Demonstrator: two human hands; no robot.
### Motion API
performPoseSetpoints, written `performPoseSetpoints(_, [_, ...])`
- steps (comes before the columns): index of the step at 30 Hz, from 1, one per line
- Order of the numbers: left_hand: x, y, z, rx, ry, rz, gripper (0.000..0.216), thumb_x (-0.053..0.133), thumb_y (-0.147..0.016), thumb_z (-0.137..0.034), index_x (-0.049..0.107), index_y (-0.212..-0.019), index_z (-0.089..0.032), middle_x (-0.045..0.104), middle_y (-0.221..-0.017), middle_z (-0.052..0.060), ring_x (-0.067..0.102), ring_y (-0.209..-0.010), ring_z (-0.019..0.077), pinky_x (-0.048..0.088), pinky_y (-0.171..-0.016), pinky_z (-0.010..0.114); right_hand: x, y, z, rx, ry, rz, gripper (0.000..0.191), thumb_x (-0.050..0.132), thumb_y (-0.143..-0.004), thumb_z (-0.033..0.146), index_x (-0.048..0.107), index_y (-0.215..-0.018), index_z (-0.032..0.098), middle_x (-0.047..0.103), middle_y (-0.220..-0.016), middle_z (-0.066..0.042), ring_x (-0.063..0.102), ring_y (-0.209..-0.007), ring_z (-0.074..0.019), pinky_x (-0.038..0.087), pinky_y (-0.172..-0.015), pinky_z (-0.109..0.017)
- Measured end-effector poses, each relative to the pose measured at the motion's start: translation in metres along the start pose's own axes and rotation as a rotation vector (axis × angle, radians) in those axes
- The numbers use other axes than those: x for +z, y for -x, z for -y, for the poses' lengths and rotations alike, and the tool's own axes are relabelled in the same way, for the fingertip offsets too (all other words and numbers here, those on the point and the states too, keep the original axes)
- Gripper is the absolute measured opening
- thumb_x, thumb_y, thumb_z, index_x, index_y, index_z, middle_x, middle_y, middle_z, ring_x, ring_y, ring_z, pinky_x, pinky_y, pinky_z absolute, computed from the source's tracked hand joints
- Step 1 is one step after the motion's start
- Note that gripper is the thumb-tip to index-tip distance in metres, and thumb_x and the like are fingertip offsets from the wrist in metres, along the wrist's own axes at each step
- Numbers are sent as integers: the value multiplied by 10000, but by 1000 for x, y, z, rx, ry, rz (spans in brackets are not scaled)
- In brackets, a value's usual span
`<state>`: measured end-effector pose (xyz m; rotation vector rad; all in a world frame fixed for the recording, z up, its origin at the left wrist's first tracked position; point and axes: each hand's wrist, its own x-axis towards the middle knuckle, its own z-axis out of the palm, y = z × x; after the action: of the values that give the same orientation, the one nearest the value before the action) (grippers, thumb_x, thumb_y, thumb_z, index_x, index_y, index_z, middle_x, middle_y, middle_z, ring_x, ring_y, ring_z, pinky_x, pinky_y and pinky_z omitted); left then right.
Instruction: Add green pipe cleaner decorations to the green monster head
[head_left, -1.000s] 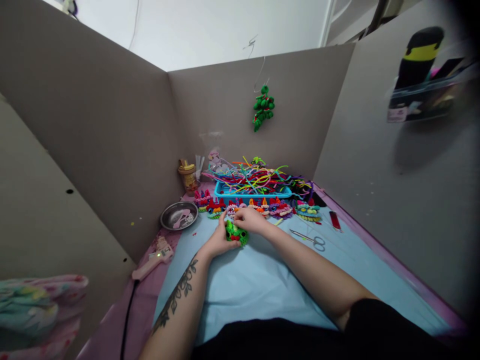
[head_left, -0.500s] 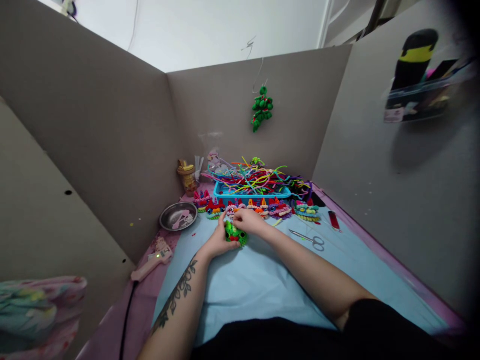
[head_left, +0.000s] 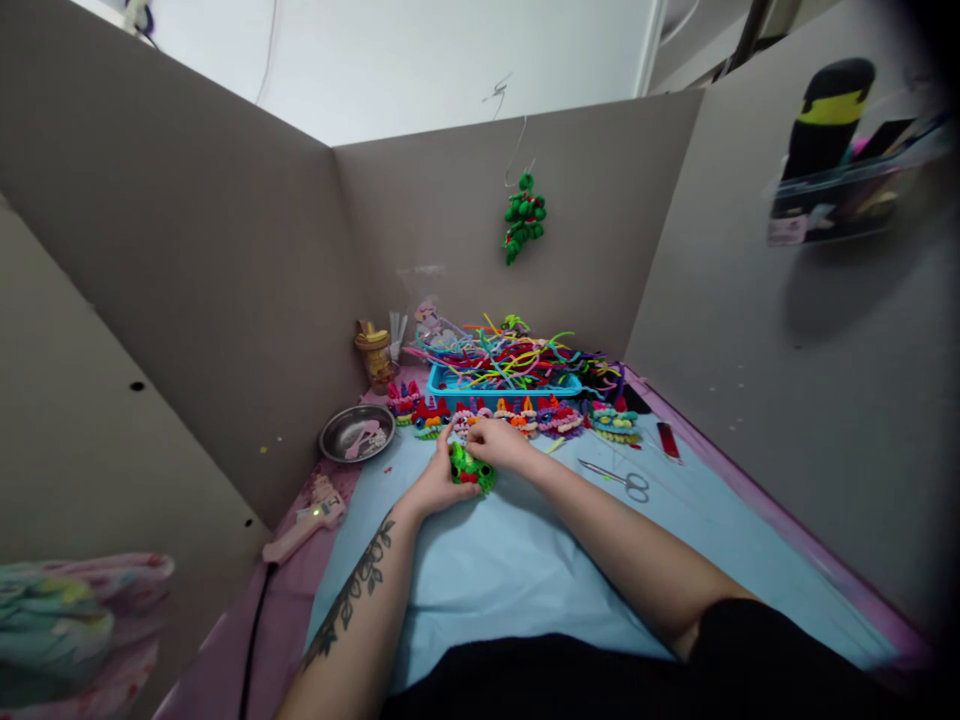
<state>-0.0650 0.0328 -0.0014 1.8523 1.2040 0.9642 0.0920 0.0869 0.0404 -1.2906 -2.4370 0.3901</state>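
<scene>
A small green crocheted figure (head_left: 474, 472) with dark eyes and a red patch is held above the blue cloth at the middle of the table. My left hand (head_left: 439, 478) grips it from the left, thumb along its lower side and fingers behind. At its upper edge my right hand (head_left: 496, 442) is closed, fingertips pinched together; whatever lies between them is too small to make out. Just behind the hands, several colourful crocheted figures (head_left: 559, 417) stand in a row.
A blue basket (head_left: 510, 396) overflows with coloured fuzzy strips. Scissors (head_left: 619, 478) and a red-handled item (head_left: 667, 441) lie to the right. On the left are a metal bowl (head_left: 339, 447), a pink glue gun (head_left: 300, 530) with a black cord, and a lidded cup (head_left: 376, 365). Grey partitions enclose the table.
</scene>
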Motion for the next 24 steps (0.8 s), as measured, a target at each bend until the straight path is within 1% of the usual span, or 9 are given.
performPoseSetpoints(5, [0,0,0,2,-4,-3,1127,710,-593,-228,-72,-1405,-210,324,-1349,153,402,-1179,260,302,-1002,405,4,-2,-2,-8,-46,-30,163,533,-731,239,666,-682,160,650,-672,-18,532,-600,-116,289,-502,-202])
performPoseSetpoints(8, [0,-1,1,18,4,-4,1120,715,-594,-233,-58,-1405,-204,287,-1380,157,350,-1227,270,270,-1024,420,3,-5,-8,-17,-170,0,146,556,-715,225,679,-706,146,655,-673,-16,541,-612,-115,334,-532,-193])
performPoseSetpoints(10, [1,-1,3,20,26,1,1131,725,-587,-237,-54,-1405,-198,278,-1386,167,329,-1247,282,261,-1029,434,-2,-6,-12,-40,-319,11,175,577,-712,248,690,-780,133,669,-723,-22,555,-650,-122,374,-570,-192])
performPoseSetpoints(13, [-2,0,2,-7,66,29,1172,752,-559,-249,-62,-1402,-206,272,-1385,184,358,-1233,293,288,-1013,441,-15,-6,-18,-17,-515,-37,276,549,-745,313,684,-867,105,670,-768,-41,559,-667,-129,403,-587,-203])
performPoseSetpoints(17, [-12,3,1,-38,129,72,1147,746,-572,-242,-55,-1393,-236,254,-1401,189,375,-1230,282,326,-982,433,-31,-2,-18,99,-582,-134,300,512,-751,289,675,-901,87,654,-728,-44,543,-609,-124,411,-560,-216])
performPoseSetpoints(18, [-16,2,2,-34,151,58,1110,732,-588,-235,-35,-1390,-238,266,-1402,185,359,-1244,276,331,-977,429,-33,-1,-17,110,-583,-146,296,513,-744,275,673,-907,86,653,-730,-47,546,-612,-126,416,-566,-220])
performPoseSetpoints(20, [-21,-2,8,-24,192,-24,978,680,-648,-243,34,-1382,-227,326,-1383,175,337,-1264,256,329,-977,420,-35,4,-16,98,-572,-165,281,517,-733,242,674,-910,91,656,-754,-53,557,-641,-134,428,-593,-229])
performPoseSetpoints(22, [-24,-8,18,-38,236,-174,791,589,-735,-296,116,-1361,-194,404,-1334,181,374,-1243,237,344,-964,413,-33,11,-16,62,-544,-193,258,514,-729,212,679,-900,109,661,-817,-59,571,-700,-143,439,-649,-243])
performPoseSetpoints(24, [-24,-14,27,-87,241,-323,638,520,-785,-341,222,-1317,-152,496,-1246,190,457,-1175,228,352,-957,410,-28,20,-18,37,-505,-230,238,510,-731,192,681,-883,128,659,-875,-61,575,-752,-151,438,-701,-257])
